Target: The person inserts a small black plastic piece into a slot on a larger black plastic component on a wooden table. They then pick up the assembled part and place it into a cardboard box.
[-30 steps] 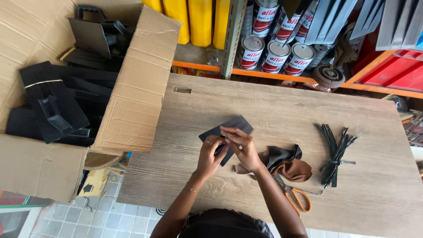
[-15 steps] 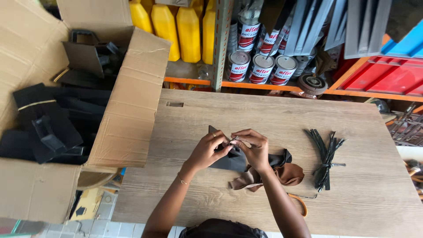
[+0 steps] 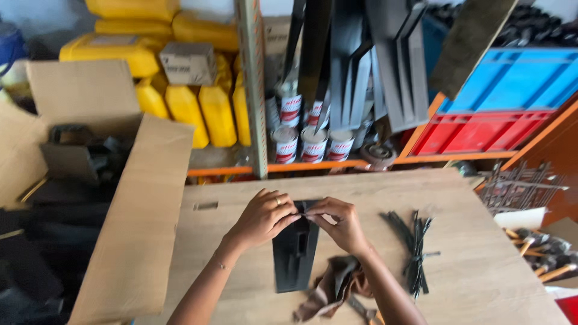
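Flat black wedge-shaped plastic piece (image 3: 295, 250) with slot, lying lengthwise on wooden table, top end pinched.

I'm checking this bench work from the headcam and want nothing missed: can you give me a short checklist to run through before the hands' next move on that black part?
1. Both hands on the part: left hand and right hand pinch the top edge of the black part. Ok.
2. Part supported: its lower end seems to rest on the wooden table. Ok.
3. Surroundings: brown cloth lies against the part's lower right. Not ok.
4. Black ties within reach, right of the hands. Ok.
5. What the fingertips pinch: too small to see. Cannot tell.
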